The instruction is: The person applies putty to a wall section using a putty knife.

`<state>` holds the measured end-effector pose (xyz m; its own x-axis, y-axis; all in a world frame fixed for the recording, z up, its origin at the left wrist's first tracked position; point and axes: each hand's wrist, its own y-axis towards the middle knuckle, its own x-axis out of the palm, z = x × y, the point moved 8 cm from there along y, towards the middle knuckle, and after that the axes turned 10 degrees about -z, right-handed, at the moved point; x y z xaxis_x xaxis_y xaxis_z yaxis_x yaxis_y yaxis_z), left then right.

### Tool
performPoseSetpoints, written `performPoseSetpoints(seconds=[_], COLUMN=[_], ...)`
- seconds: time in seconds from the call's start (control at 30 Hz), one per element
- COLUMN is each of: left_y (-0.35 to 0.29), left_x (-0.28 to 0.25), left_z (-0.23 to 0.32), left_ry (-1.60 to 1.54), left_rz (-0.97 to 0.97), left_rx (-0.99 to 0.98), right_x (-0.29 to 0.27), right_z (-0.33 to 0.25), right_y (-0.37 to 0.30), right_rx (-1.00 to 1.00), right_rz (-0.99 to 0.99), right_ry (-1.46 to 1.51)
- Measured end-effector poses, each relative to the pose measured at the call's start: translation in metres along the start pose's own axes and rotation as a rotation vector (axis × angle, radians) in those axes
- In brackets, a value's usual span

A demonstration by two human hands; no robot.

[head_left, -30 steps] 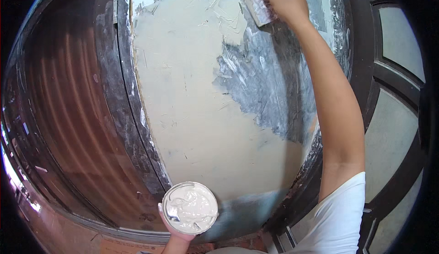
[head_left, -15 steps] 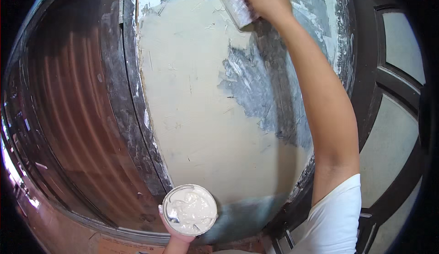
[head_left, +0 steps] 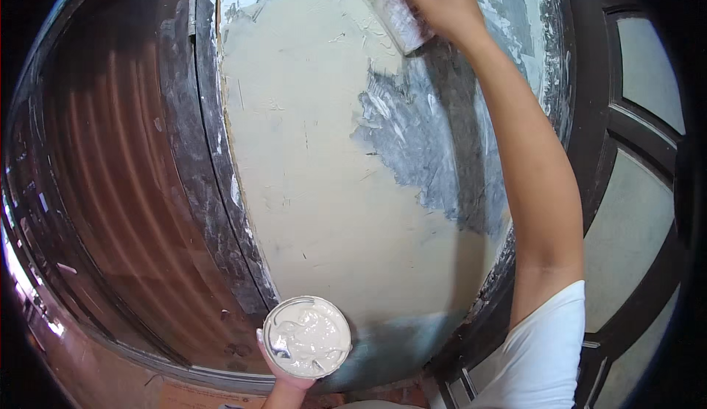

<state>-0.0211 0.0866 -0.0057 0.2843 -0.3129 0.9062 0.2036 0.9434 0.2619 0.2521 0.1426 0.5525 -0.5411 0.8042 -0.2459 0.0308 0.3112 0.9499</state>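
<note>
My left hand [head_left: 286, 381], low in the view, grips a round open tub [head_left: 309, 337] of wet cream-coloured filler from beneath and the side. A small shiny piece lies at the filler's left edge. My right hand [head_left: 448, 5] reaches up to the top of an upright panel [head_left: 294, 136] and is closed on a putty spreader [head_left: 401, 24]. The spreader has a reddish grip and a wide, white-smeared blade, which lies against the panel. Cream filler coats the panel's left and middle; bare grey patches [head_left: 412, 136] show at its right, under my right forearm.
Left of the panel is a dark frame [head_left: 184, 114] smeared with white, beside a brown ribbed surface [head_left: 110, 188] behind glass. A dark door with pale panes [head_left: 630, 203] stands at the right. Cardboard [head_left: 199, 396] lies at the bottom left.
My right hand and the spreader have shifted a little right and down along the top of the panel. The tub in my left hand stays almost where it was.
</note>
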Motion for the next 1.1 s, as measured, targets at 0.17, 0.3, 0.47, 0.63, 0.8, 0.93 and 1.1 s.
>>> performPoseSetpoints(seconds=[0.17,0.3,0.47,0.63,0.8,0.93,1.1], left_y=[-0.003,0.0,-0.003,-0.007,-0.007,-0.009,-0.012], left_x=[0.01,0.001,0.006,0.015,0.01,0.013,0.013], left_z=[0.001,-0.001,-0.002,-0.001,-0.007,-0.011,-0.015], left_ry=[0.027,0.095,0.105,0.03,0.043,0.081,-0.311], left_rz=[-0.059,-0.046,-0.035,-0.065,-0.047,-0.058,0.03], left_rx=[-0.005,-0.017,0.015,0.013,0.013,-0.003,0.014], right_x=[0.01,-0.022,0.009,-0.002,-0.027,-0.007,-0.024], right_z=[-0.008,0.01,0.02,0.031,0.045,0.041,0.05], right_y=[-0.004,-0.006,-0.003,-0.011,-0.011,-0.013,-0.014], right_rx=[-0.105,0.009,-0.207,-0.104,0.009,-0.107,0.052], right_rz=[-0.136,0.154,-0.092,0.009,0.138,-0.009,0.088], right_ry=[-0.131,-0.023,-0.182,-0.091,-0.112,-0.216,0.199])
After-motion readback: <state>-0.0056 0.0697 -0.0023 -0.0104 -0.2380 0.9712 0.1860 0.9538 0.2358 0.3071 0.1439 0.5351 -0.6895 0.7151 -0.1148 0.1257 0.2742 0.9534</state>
